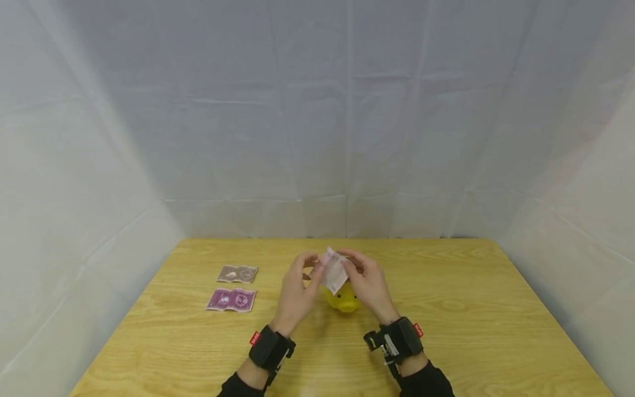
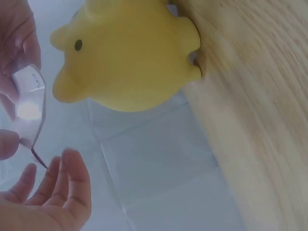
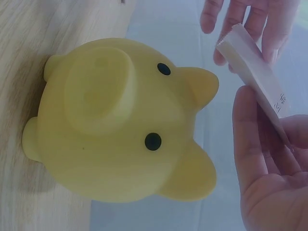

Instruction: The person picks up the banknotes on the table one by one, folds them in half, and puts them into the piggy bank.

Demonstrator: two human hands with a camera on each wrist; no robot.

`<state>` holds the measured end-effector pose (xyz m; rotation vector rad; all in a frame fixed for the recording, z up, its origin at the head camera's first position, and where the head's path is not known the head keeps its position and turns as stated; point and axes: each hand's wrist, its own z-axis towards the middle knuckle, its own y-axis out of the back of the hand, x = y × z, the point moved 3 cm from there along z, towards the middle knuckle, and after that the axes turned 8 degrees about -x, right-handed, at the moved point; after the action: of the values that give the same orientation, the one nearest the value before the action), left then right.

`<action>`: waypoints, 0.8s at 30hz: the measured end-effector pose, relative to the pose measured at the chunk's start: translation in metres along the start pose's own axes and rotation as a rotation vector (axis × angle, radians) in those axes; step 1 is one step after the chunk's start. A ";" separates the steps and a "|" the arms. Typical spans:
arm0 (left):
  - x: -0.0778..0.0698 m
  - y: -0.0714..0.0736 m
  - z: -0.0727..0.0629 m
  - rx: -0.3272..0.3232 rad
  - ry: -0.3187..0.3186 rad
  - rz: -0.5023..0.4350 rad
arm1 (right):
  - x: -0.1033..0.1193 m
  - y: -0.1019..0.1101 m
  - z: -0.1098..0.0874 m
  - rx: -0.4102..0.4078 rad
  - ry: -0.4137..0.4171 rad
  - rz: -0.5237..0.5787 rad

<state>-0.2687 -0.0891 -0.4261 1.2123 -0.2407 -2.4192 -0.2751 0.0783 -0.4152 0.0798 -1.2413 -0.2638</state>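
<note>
Both hands hold a pale, creased banknote (image 1: 335,274) over a yellow piggy bank (image 1: 343,301). My left hand (image 1: 296,286) has its thumb on the note's left end, with the fingers bent behind. At the opposite end my right hand (image 1: 369,284) pinches the paper between thumb and fingers. From the right wrist, the note (image 3: 257,72) appears folded lengthwise, with small dark print near the right thumb. The piggy bank (image 3: 110,120) stands upright on the table, its snout and black eyes facing the person; in the head view the hands and note cover its top.
On the left side of the wooden table (image 1: 471,309) lie two more notes, a brown one (image 1: 237,274) behind and a purple one (image 1: 231,300) in front. White sheeting (image 1: 317,138) hangs behind the table and along both sides. Each wrist wears a black strapped camera.
</note>
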 end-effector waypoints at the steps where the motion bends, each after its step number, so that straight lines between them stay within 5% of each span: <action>1: 0.000 0.000 0.000 0.000 0.014 -0.013 | 0.000 0.000 0.000 -0.001 0.006 -0.006; 6: 0.000 0.001 0.000 0.006 0.073 -0.041 | 0.000 0.000 0.001 -0.007 0.029 -0.005; 17: 0.002 0.002 -0.001 -0.071 0.103 -0.072 | 0.001 0.002 0.000 -0.015 -0.053 0.093; 24: 0.002 0.003 -0.001 -0.085 0.101 -0.069 | 0.001 0.003 0.002 -0.004 -0.041 0.062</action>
<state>-0.2684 -0.0924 -0.4276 1.3202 -0.0663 -2.3913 -0.2759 0.0808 -0.4127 0.0325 -1.2822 -0.2147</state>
